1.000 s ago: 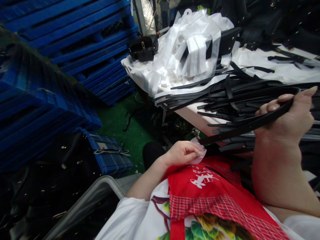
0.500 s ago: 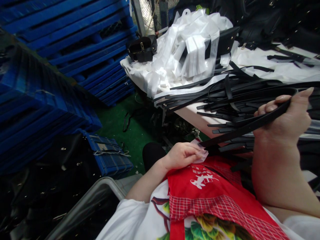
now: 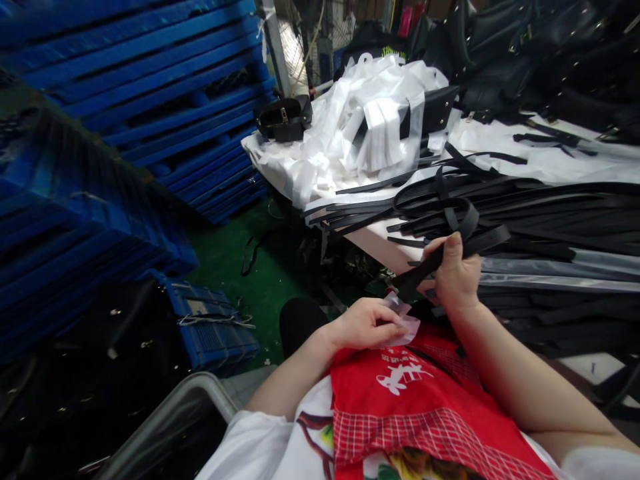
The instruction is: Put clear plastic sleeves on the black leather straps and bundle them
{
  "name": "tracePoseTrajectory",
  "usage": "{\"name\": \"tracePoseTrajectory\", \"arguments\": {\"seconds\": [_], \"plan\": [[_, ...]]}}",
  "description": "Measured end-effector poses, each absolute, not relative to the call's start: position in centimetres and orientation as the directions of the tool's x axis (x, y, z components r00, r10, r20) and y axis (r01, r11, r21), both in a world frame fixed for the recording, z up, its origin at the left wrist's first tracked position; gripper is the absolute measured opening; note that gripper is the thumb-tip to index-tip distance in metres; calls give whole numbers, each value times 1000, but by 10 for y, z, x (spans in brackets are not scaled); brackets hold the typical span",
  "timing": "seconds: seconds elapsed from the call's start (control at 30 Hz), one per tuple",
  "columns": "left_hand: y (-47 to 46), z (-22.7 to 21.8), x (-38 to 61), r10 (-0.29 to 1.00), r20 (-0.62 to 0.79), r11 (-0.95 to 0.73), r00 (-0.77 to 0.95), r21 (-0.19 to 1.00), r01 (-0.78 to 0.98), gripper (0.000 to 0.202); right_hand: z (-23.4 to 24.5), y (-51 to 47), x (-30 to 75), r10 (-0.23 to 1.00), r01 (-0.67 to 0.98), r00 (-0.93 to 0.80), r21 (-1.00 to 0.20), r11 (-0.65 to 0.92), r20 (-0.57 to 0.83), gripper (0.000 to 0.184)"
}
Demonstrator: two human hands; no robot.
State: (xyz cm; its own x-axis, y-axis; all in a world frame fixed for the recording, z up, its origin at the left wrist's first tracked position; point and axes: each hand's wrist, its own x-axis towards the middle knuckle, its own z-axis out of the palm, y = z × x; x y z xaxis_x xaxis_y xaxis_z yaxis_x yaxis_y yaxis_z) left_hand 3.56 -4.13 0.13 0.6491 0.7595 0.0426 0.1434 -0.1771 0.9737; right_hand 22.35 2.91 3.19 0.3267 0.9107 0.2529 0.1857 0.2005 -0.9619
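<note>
Right hand [image 3: 457, 277]: grip was clamped round a black strap [image 3: 419, 277] slanting down toward the lap, by the edge of the counter [image 3: 377, 245]. Left hand [image 3: 371, 325]: grip was pressed on translucent plastic film [image 3: 411, 330] at the strap's lower end, over the red apron [image 3: 445, 393]. Other black straps [image 3: 550, 217] lay across the counter near a heap of whitish plastic [image 3: 383, 130].

2 stacks of blue slatted plastic pallets [image 3: 215, 80] stand on the green floor [image 3: 225, 257], near a blue plastic crate [image 3: 220, 350] with pale cord [image 3: 215, 321] across it. Black metal-trimmed bags [image 3: 540, 63] lie heaped upper right.
</note>
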Motion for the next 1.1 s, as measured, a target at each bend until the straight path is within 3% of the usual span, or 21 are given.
{"name": "tracePoseTrajectory", "arguments": {"seconds": [0.17,0.23,0.3,0.43,0.57,0.93,1.1], "plan": [[-35,4,23,869,30,-135,494,974,179,24,24,24,242,995,215,75,-974,-78,-63,73],[-31,3,15,903,6,-124,429,961,249,23,29,21,251,988,201,76,-969,-144,-131,74],[-29,0,12,911,-12,-109,413,957,269,24,39,16,255,980,129,183,-986,-106,-81,74],[-30,-7,17,892,6,-112,452,972,207,26,64,10,245,911,-30,388,-986,166,142,70],[-33,-7,26,880,12,-112,475,977,184,28,75,8,226,868,-76,426,-946,316,256,65],[-31,8,20,843,26,-126,537,980,152,36,36,-4,219,969,75,179,-984,160,171,67],[-31,4,19,834,27,-151,551,972,181,29,49,4,219,921,-14,335,-976,217,200,66]]}}
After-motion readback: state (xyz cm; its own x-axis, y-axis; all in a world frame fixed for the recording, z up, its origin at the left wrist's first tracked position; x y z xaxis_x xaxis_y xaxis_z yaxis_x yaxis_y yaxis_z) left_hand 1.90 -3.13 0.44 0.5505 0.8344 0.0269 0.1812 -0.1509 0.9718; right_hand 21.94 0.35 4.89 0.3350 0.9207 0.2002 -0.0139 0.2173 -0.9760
